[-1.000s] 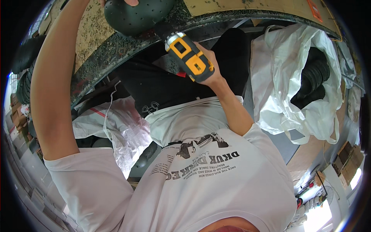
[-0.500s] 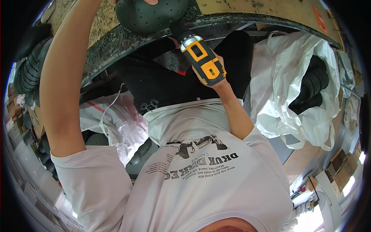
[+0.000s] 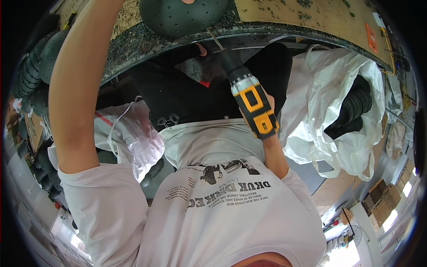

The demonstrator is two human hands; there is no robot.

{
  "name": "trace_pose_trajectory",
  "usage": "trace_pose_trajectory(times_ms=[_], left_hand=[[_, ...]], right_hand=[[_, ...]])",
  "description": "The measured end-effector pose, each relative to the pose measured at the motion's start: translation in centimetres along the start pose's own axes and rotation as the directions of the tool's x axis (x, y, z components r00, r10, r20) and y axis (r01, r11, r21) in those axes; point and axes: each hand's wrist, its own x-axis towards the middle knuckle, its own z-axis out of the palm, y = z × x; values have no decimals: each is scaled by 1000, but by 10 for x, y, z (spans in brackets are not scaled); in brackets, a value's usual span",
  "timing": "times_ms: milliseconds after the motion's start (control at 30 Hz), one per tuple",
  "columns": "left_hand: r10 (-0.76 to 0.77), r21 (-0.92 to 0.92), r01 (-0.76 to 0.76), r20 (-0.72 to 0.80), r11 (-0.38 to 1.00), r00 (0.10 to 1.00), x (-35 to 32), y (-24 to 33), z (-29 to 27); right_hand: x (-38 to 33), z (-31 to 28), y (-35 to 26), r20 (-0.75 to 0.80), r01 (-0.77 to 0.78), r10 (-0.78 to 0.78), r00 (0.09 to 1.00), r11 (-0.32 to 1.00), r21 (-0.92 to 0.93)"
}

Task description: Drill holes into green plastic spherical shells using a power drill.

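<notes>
A dark green, dome-shaped shell (image 3: 184, 17) dotted with small holes lies at the near edge of the workbench (image 3: 284, 13). At the top edge of the picture, a finger of my left hand (image 3: 188, 1) rests on the shell; most of that hand is out of the picture. My right hand (image 3: 272, 101) is wrapped round a yellow and black cordless drill (image 3: 254, 104), which partly covers the fingers. From its black chuck a long thin bit (image 3: 215, 39) points up and left, its tip beside the shell's lower right edge. I cannot tell whether the tip touches the shell.
Dark shavings litter the bench. Stacked dark shells (image 3: 33, 66) stand at the left. A white woven sack (image 3: 311, 102) holding dark ribbed pieces (image 3: 353, 109) is right of my legs, and another whitish bag (image 3: 135, 129) is left of them. An orange-framed item (image 3: 371, 38) lies on the bench's right.
My right hand has drawn the drill down and right, away from the shell. The bit now shows, where before the chuck was close against the shell's edge. The shell sits slightly higher in view.
</notes>
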Motion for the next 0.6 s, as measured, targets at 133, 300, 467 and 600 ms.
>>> trace_pose_trajectory(times_ms=[133, 300, 467, 600], left_hand=[[75, 82, -55, -259, 995, 963, 16, -32, 33], [-49, -100, -116, -923, 988, 382, -10, -13, 143], [-141, -175, -110, -953, 978, 267, 19, 3, 194], [-92, -88, -128, -995, 988, -28, 50, -10, 209]], right_hand=[[-18, -15, -24, -74, 254, -285, 956, 924, -287], [-27, -42, 0, 141, 458, -552, 822, 493, -740], [-10, -51, -22, -98, 213, -256, 962, 921, -326], [7, -63, -40, -67, 212, -233, 970, 950, -231]])
